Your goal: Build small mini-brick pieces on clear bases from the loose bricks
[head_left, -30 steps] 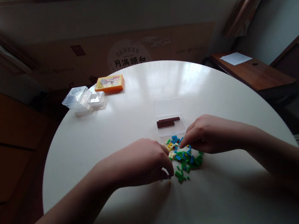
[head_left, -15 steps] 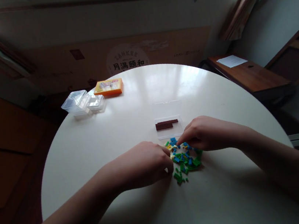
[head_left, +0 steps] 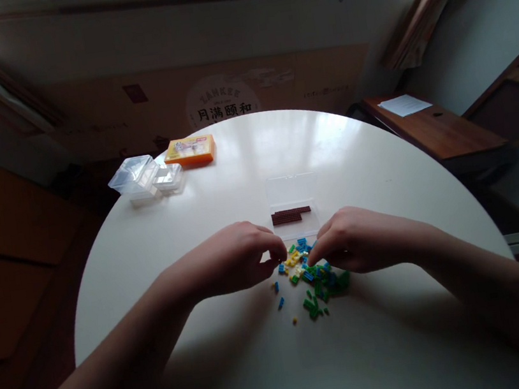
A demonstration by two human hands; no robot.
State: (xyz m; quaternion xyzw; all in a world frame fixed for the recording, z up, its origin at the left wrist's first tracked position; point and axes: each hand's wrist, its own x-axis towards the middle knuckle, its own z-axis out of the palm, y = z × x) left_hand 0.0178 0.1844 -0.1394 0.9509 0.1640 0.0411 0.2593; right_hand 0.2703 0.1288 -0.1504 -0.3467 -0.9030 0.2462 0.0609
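Note:
A loose pile of small toy building bricks lies near the middle of the table, with green bricks (head_left: 321, 289) at the right and front, yellow bricks (head_left: 292, 257) at the left, and blue bricks (head_left: 302, 244) mixed in. At the pile's left edge, my left hand (head_left: 243, 254) has thumb and forefinger curled together; anything between the tips is too small to make out. From the right, my right hand (head_left: 348, 240) reaches in with its forefinger down among the bricks and its other fingers curled. Its fingertips are partly hidden.
Just behind the pile, an open clear plastic case (head_left: 312, 222) holds dark brown brick strips (head_left: 286, 218). Clear plastic boxes (head_left: 136, 176) and an orange box (head_left: 189, 151) stand at the far left of the round white table (head_left: 382, 345). A wooden desk (head_left: 448, 129) is beyond it.
My left hand has moved up and slightly left, uncovering yellow and blue bricks. A few blue pieces and a yellow one now show left and front of the pile. My right hand shifted slightly.

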